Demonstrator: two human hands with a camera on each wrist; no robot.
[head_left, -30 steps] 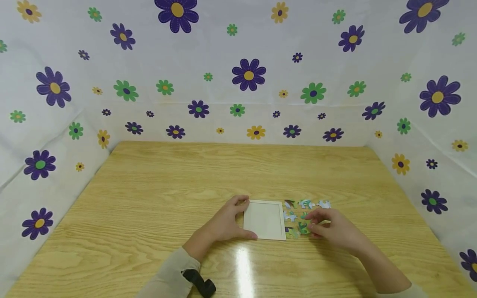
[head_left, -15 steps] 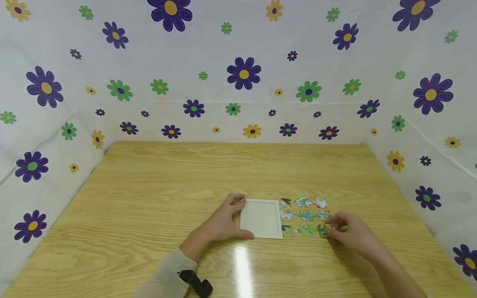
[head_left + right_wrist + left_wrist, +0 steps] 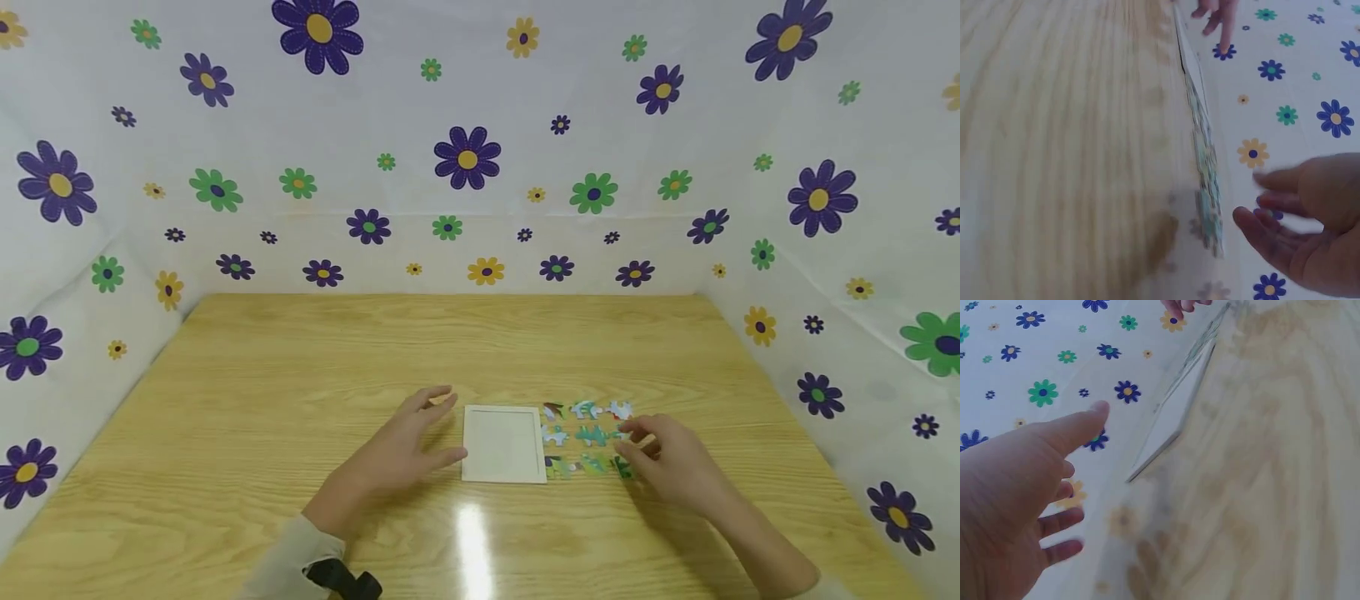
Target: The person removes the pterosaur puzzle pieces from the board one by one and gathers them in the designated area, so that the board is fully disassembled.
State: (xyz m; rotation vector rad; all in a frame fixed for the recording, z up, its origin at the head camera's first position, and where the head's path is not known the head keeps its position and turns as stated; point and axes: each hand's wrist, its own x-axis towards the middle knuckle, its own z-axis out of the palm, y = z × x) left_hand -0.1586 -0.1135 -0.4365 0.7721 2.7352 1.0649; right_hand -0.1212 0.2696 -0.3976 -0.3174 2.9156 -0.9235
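A pale, shallow square puzzle tray lies flat on the wooden table with nothing inside its border. Along its right side, jigsaw pieces in green, blue and white are laid out in rows. Left of the tray is my left hand, fingers spread; the left wrist view shows a gap between its thumb and the tray. Beside the rightmost pieces my right hand hovers, partly covering them. In the right wrist view its fingers are loosely bent and apart, holding nothing, near the pieces.
The wooden tabletop stretches behind and to both sides of the tray. White cloth printed with purple, green and yellow flowers encloses the table at the back and sides. A black strap is on the left sleeve.
My left hand has let go of the tray and drawn off to the left. My right hand has set a green piece at the lower right of the rows and released it. The head view has shifted.
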